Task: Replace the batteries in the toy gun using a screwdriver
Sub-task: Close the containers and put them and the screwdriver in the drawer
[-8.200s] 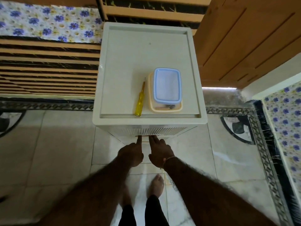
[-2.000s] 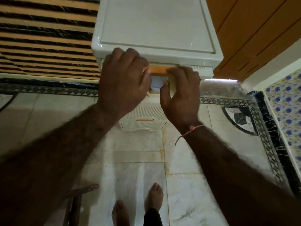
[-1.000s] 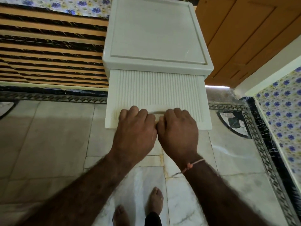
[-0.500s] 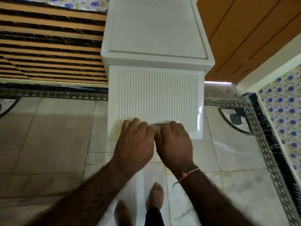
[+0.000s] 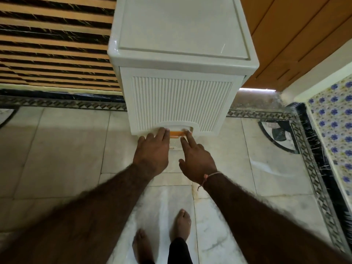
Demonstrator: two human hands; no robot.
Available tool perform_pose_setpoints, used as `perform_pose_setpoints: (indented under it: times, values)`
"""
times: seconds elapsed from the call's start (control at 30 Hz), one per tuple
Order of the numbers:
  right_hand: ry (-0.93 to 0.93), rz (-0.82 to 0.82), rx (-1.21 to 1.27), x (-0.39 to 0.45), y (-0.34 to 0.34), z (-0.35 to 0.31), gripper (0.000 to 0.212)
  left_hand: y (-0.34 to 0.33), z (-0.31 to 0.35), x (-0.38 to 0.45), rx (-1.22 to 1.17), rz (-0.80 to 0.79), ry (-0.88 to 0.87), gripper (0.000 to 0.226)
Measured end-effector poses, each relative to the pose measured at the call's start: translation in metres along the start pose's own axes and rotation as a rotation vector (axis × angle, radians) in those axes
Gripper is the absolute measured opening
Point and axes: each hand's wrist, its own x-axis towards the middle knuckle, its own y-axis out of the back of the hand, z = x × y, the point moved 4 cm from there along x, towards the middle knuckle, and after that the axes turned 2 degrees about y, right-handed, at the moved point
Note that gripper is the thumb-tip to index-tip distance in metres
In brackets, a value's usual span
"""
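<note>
A pale marble tile floor (image 5: 57, 159) with a dark patterned border runs under a white plastic drawer cabinet (image 5: 179, 54) standing against a striped wall and a wooden door (image 5: 297, 35). Its ribbed top drawer front (image 5: 181, 100) sits flush. Both hands reach the orange handle (image 5: 176, 133) at its lower edge — the left hand (image 5: 152, 151) and right hand (image 5: 197, 159) with fingers straight, tips touching, gripping nothing. The toy gun and screwdriver are out of sight — their place cannot be told.

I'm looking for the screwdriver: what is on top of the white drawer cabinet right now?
The cabinet top shows only bare plastic, no screwdriver. Its inside is hidden behind the ribbed front.
</note>
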Motion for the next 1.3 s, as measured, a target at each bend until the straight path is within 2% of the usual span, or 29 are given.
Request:
perform_pose_setpoints:
  times: [0.17,0.37,0.63,0.77,0.9,1.0,1.17,1.3]
  values:
    - [0.001,-0.027,-0.078,0.037,0.001,0.017,0.087,-0.005,-0.006,0.030,0.013,-0.029,0.034,0.079]
    - [0.008,-0.023,-0.177,0.069,0.000,0.026,0.085,-0.008,-0.011,0.058,0.002,-0.009,0.055,0.079]
    - [0.030,-0.005,-0.215,0.075,-0.005,0.031,0.088,-0.015,-0.008,0.065,0.018,0.027,0.047,0.083]
    - [0.018,-0.057,-0.233,0.076,-0.005,0.030,0.086,-0.019,-0.010,0.063,-0.002,-0.008,0.032,0.086]
    - [0.002,-0.121,-0.223,0.079,0.001,0.025,0.077,-0.020,-0.018,0.059,-0.128,-0.078,0.003,0.076]
    - [-0.005,-0.144,-0.193,0.078,0.005,0.023,0.081,-0.014,-0.026,0.054,-0.123,-0.067,-0.068,0.067]
    - [-0.016,-0.072,-0.169,0.070,0.011,0.025,0.085,-0.015,-0.045,0.049,-0.047,-0.157,-0.036,0.070]
    - [-0.015,-0.046,-0.175,0.069,0.010,0.031,0.085,-0.014,-0.058,0.056,-0.064,-0.157,0.001,0.072]
